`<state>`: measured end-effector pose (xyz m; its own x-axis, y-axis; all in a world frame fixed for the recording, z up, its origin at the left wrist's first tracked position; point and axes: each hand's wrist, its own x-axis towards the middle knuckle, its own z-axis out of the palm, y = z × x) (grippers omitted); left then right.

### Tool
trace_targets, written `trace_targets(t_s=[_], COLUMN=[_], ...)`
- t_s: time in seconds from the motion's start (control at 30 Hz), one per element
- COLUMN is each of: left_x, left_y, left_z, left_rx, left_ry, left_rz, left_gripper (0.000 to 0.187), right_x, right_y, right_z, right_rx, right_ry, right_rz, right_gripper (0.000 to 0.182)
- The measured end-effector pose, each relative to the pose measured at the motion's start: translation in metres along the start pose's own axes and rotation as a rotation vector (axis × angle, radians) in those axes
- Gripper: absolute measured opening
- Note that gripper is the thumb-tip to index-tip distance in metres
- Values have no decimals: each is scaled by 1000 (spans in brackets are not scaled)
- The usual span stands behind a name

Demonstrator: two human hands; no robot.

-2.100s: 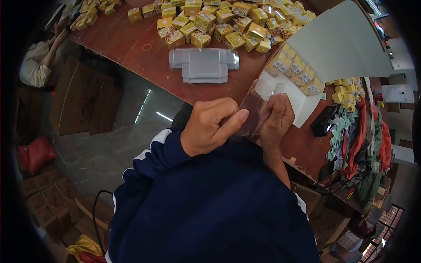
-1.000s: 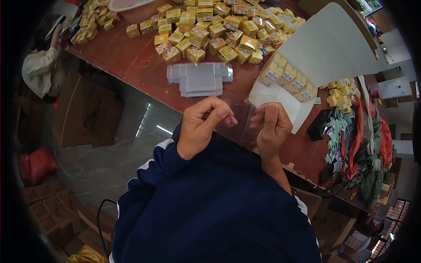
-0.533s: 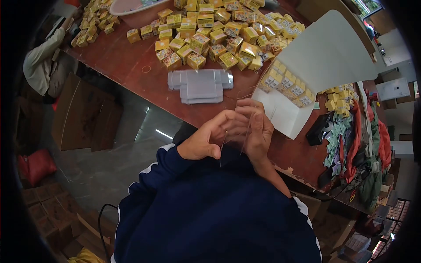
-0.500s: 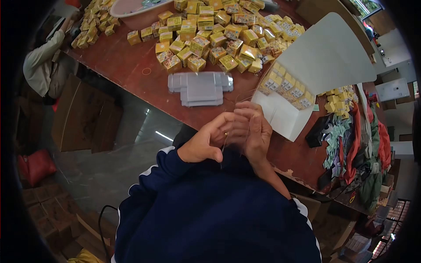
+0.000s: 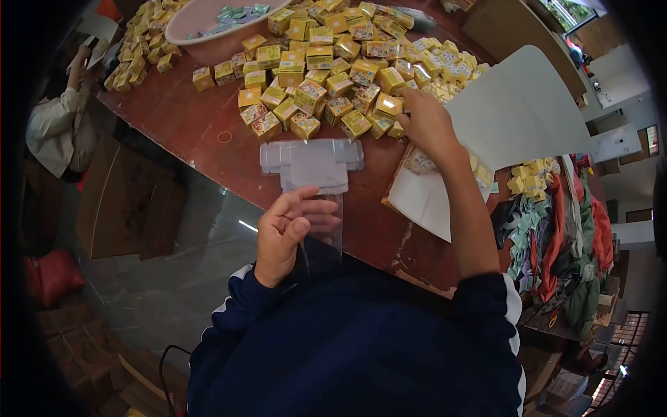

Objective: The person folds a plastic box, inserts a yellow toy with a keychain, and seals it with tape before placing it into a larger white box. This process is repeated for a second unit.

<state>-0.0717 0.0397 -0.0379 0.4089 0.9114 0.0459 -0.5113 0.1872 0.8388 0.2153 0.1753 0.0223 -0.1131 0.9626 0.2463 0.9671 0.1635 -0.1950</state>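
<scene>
My left hand is closed on a clear plastic sleeve, thin and see-through, held in front of my body at the table's edge. Stretched over the pile, my right hand has its thumb and index finger apart at the right side of a shiny yellow box. Whether the fingertips touch that box is hard to see. Between the hands, flat clear plastic packs lie stacked on the table. Under my right forearm stands a white open carton with small boxes inside, partly hidden.
Many small yellow boxes are heaped across the red table. A pink basin with green packets stands behind them. Green sachets and cloths lie right. A co-worker sits at the far left.
My hands were together in front of me and have separated. The right moved up and right to the yellow boxes; the left moved leftward with the clear sleeve. The view shifted slightly.
</scene>
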Motion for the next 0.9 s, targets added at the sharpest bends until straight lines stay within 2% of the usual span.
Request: trace_targets(t_s=[0.03, 0.07, 0.13, 0.27, 0.33, 0.37, 0.43, 0.47, 0.53, 0.57, 0.63, 0.7, 0.77, 0.9], left_x=[0, 0, -1, -2, -2, -1, 1, 2, 4, 4, 3, 1, -1, -5], left_y=[1, 3, 6, 2, -2, -2, -2, -1, 3, 2, 0, -2, -1, 5], left_z=[0, -1, -3, -5, -7, -7, -6, -4, 2, 5, 10, 15, 22, 36], left_rx=[0, -2, -77, -109, -193, -195, -192, -192, -192, -190, -79, -50, -25, 24], left_ry=[30, 35, 39, 34, 4, 9, 1, 7, -77, -65, -140, -153, -177, -205], left_rz=[-10, -11, -78, -126, -135, -132, -87, -86, -86, -92, -31, -40, -49, -90], left_gripper=[68, 68, 64, 62, 64, 64, 69, 69, 73, 73, 74, 73, 73, 72], right_x=[9, 18, 29, 27, 19, 12, -8, -20, -48, -61, -85, -102, -117, -135], right_y=[3, 6, 10, 13, -1, -2, -5, -12, -34, -37, -41, -43, -49, -57], right_z=[2, 4, 8, 13, -6, -9, -17, -22, -35, -34, -30, -32, -43, -55], right_rx=[-98, -98, -119, -12, 326, 326, 1034, 1037, 1266, 1275, 1481, 1500, 1657, 1585], right_ry=[-102, -106, -313, -244, -334, -338, -410, -416, -389, -399, -282, -235, -114, 46], right_rz=[6, 3, 58, 9, 167, 162, 46, 43, -4, -1, 56, 16, -9, -166], right_gripper=[37, 37, 46, 49, 53, 53, 60, 60, 69, 69, 67, 64, 52, 40])
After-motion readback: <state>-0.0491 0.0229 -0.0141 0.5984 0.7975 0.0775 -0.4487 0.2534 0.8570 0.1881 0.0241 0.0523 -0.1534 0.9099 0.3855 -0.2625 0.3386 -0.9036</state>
